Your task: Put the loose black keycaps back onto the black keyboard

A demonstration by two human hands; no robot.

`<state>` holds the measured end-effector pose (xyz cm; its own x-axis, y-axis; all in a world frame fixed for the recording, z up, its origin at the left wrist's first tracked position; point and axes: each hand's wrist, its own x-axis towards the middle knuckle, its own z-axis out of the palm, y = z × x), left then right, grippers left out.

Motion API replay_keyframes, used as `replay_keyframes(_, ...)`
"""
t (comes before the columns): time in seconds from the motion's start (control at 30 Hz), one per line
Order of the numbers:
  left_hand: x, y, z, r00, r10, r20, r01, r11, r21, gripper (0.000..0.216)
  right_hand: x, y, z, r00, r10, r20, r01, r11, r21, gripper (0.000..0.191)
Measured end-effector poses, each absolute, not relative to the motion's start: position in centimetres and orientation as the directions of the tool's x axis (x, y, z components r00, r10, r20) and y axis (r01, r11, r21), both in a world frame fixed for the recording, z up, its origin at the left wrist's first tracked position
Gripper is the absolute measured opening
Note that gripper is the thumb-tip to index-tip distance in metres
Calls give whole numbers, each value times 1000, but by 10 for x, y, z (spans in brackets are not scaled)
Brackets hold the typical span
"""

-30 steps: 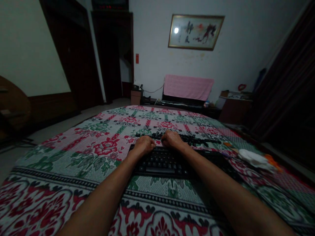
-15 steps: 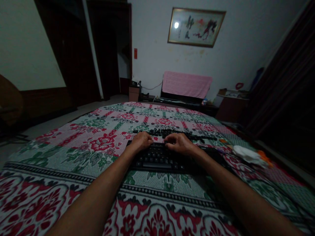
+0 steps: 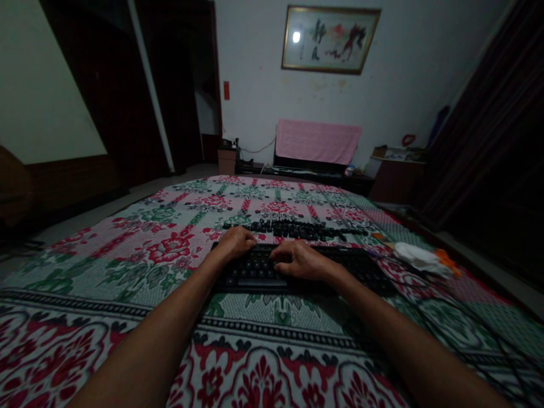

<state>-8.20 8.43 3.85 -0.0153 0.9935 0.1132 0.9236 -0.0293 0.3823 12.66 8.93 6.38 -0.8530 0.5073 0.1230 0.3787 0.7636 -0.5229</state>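
A black keyboard (image 3: 262, 283) lies on the flowered bedspread in front of me, several of its keys showing. Over its upper left corner rests my left hand (image 3: 236, 242), fingers curled and pressed together; anything inside them is hidden. My right hand (image 3: 300, 260) is over the middle of the keys, its thumb and forefinger bent toward each other in a pinch. Whatever sits between those fingertips is too small and dark to make out. Just beyond the keyboard, loose black keycaps (image 3: 304, 229) are strewn in a long row.
To the right of the keyboard lie a white crumpled cloth (image 3: 414, 258) and something orange (image 3: 448, 262). Black cables (image 3: 463, 309) run over the patterned bedspread (image 3: 170, 252) at the right. A pink cloth (image 3: 318, 140) drapes a dark flat object by the far wall.
My right hand has come from the keyboard's top edge down toward me, onto the keys. The left hand stays at the upper left corner. The whole view has shifted slightly.
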Motion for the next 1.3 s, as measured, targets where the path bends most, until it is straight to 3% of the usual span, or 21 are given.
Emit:
replay_keyframes(0.67, -81, 80, 45, 14, 992, 126, 927, -60, 370, 24, 128, 100, 56, -859, 503, 90, 362, 722, -590, 25)
replay_keyframes(1.0, -84, 84, 39, 14, 991, 129, 928, -61, 367, 24, 124, 102, 47, -799, 597, 72, 405, 623, -669, 27)
replay_keyframes(1.3, -85, 83, 39, 32, 990, 139, 931, -80, 357, 25, 123, 104, 44, -786, 613, 77, 418, 619, -665, 24)
